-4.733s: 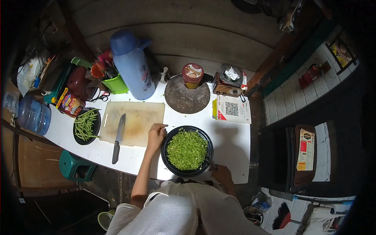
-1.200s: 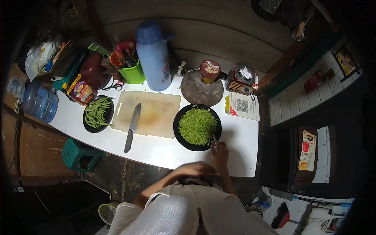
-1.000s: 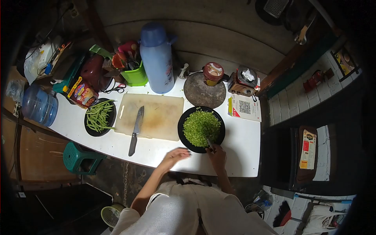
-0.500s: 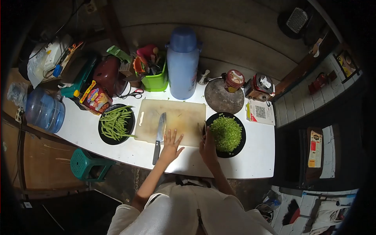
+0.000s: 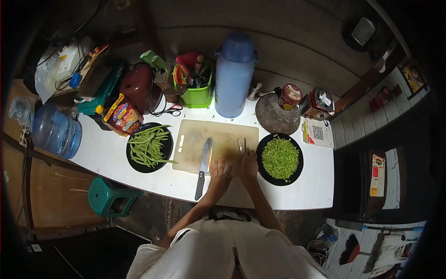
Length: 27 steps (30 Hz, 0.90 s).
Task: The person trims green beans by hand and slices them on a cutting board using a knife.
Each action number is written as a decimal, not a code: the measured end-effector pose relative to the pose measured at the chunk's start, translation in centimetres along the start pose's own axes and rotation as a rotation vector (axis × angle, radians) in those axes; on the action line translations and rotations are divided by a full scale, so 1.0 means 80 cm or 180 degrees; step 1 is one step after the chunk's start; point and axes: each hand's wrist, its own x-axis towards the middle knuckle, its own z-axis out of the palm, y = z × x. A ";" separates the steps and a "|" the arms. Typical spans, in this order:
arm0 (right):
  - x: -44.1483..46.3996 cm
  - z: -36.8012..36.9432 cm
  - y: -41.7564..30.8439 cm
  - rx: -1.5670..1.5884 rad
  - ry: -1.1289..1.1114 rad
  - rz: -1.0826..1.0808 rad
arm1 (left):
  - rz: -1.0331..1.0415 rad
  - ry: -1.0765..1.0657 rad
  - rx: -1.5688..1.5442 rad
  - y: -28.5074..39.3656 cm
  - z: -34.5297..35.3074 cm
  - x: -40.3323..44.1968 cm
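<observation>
My left hand (image 5: 219, 179) rests with fingers apart at the near edge of a cream cutting board (image 5: 188, 156). Just left of it lies a large kitchen knife (image 5: 203, 162), blade on the board, dark handle over the table edge side. My right hand (image 5: 249, 163) has its fingers closed at the board's right side, around a slim, pale-and-brown tool (image 5: 241, 145) whose kind I cannot make out. Right beside that hand stands a black plate (image 5: 300, 168) heaped with chopped green beans (image 5: 280, 159). Whole green beans (image 5: 148, 146) fill another black plate (image 5: 131, 161) left of the board.
Behind the board stand a tall blue thermos (image 5: 232, 76) and a green utensil basket (image 5: 197, 97). Scissors (image 5: 174, 109), a red noodle packet (image 5: 123, 116) and a round dark slab (image 5: 278, 116) lie about. A water jug (image 5: 55, 132) and green stool (image 5: 109, 195) are at left.
The view has shifted, so the table sits further right. My right hand has moved from the chopped-bean plate's rim onto the board, bringing the slim tool. The two hands are closer together.
</observation>
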 end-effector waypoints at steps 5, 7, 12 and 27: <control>0.000 -0.015 -0.002 0.0166 0.0294 -0.0188 | -0.0038 0.0050 -0.0172 0.005 0.001 0.004; -0.004 -0.032 -0.015 0.0306 0.0451 -0.0409 | 0.0004 0.0108 -0.0241 0.002 0.000 0.004; -0.036 -0.053 -0.018 0.0897 0.0990 -0.1302 | 0.0027 0.0468 -0.0314 -0.002 -0.017 -0.005; -0.081 -0.031 -0.109 0.1906 -0.1061 -0.1000 | -0.2044 0.3006 -0.1003 -0.139 -0.185 -0.067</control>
